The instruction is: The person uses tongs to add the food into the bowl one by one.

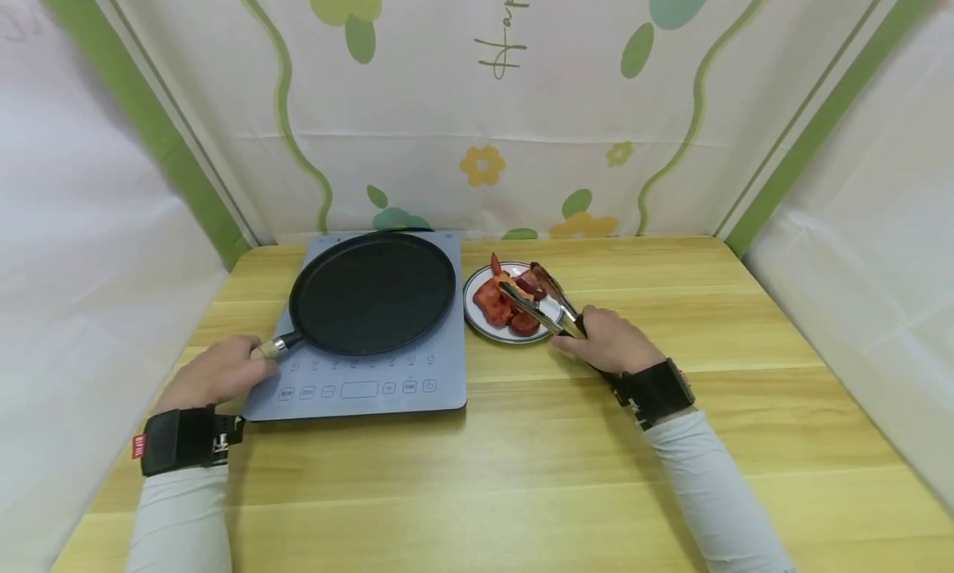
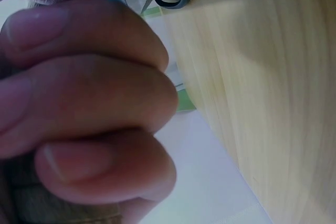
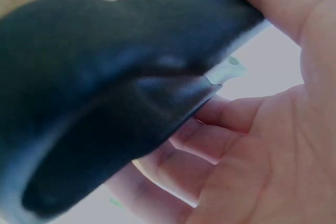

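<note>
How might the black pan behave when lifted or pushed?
The pan looks flat and even, so probably stiff. Its broad body extends beyond the handle the left hand grips, so it may dip when lifted. The cooktop looks smooth, so the pan could slide.

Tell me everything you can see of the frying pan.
The frying pan is round, black and shallow, with a low rim and nothing in it. A shiny metal-looking collar joins it to a light, wood-like handle, partly hidden in the left hand gripping it. It sits apparently flat on the grey stove.
</note>
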